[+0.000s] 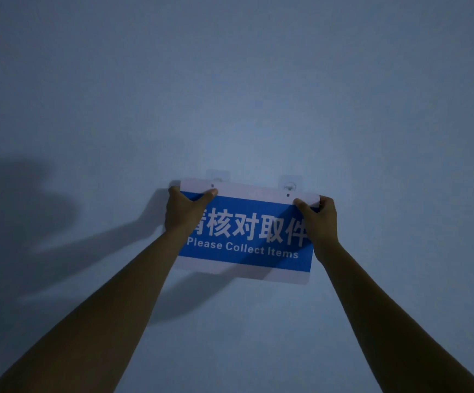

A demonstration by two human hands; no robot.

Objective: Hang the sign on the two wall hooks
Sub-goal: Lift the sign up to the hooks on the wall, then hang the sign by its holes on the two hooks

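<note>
A blue and white sign (247, 231) reading "Please Collect Items" is held flat against the wall, tilted slightly down to the right. My left hand (183, 209) grips its upper left corner and my right hand (319, 222) grips its upper right corner. Two clear adhesive wall hooks sit just above the sign's top edge: the left hook (218, 177) and the right hook (290, 185). The sign's two small holes lie just below the hooks, and the top edge overlaps the hooks' lower parts.
The plain pale wall (244, 80) fills the whole view in dim light. Shadows of my arms fall on it to the left and below the sign.
</note>
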